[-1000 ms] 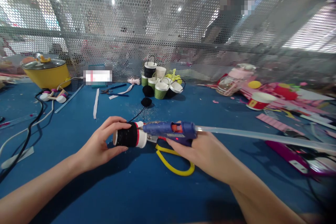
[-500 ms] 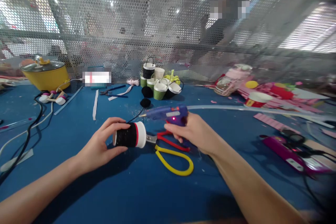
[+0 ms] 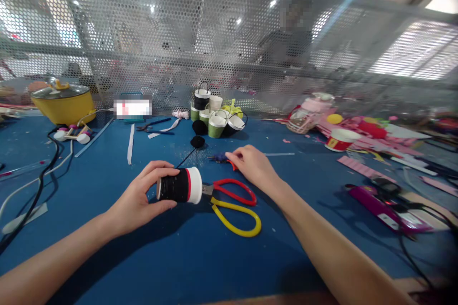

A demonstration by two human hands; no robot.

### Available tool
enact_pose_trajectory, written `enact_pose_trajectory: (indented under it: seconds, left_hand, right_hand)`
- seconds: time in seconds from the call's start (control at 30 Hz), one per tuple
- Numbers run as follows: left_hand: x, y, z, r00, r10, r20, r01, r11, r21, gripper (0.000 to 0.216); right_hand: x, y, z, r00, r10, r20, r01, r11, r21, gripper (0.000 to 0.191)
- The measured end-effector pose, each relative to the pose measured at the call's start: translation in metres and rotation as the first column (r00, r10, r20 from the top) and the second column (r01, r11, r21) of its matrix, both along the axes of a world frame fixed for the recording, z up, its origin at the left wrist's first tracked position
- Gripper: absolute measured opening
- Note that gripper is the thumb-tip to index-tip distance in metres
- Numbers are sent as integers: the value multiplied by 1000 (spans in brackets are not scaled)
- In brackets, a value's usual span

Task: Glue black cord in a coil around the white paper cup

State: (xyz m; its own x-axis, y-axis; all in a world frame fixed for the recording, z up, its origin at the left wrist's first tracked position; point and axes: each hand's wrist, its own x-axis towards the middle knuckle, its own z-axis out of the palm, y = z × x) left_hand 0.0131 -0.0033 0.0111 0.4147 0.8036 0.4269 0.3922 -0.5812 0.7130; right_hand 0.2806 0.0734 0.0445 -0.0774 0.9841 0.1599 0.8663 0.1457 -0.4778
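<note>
My left hand is closed around a paper cup lying on its side, wrapped in black cord with a red band and white rim showing. A thin black strand runs from the cup toward a small black ball. At the table, my right hand has its fingers closed on a blue hot glue gun, which lies low on the surface, mostly hidden by the hand. A clear glue stick sticks out behind it. Scissors with one red and one yellow handle rest beside the cup rim.
Several small green, white and black cups stand at the back. A yellow pot sits far left near black and white cables. Pliers lie behind. On the right are a purple power strip, a red-and-white cup and pink scraps.
My right hand has moved the glue gun away from the cup and lowered it to the table, baring the scissors' red handle. My left hand keeps the cup nearly still.
</note>
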Motion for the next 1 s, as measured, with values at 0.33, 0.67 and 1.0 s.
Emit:
enact_pose_trajectory:
  seconds: [0.33, 0.67, 1.0]
  left_hand:
    - [3, -6, 1, 990, -96, -107, 101, 994, 37, 40]
    - [8, -6, 4, 973, -46, 228, 139, 901, -411, 41]
    - [7, -9, 3, 969, -171, 180, 210, 950, -229, 42]
  right_hand:
    - [-83, -22, 6, 634, 183, -751, -583, 752, -309, 30]
    - [-69, -21, 15, 633, 301, -713, -429, 903, 0, 21]
    - [-72, -25, 7, 742, 287, -606, -415, 906, -80, 19]
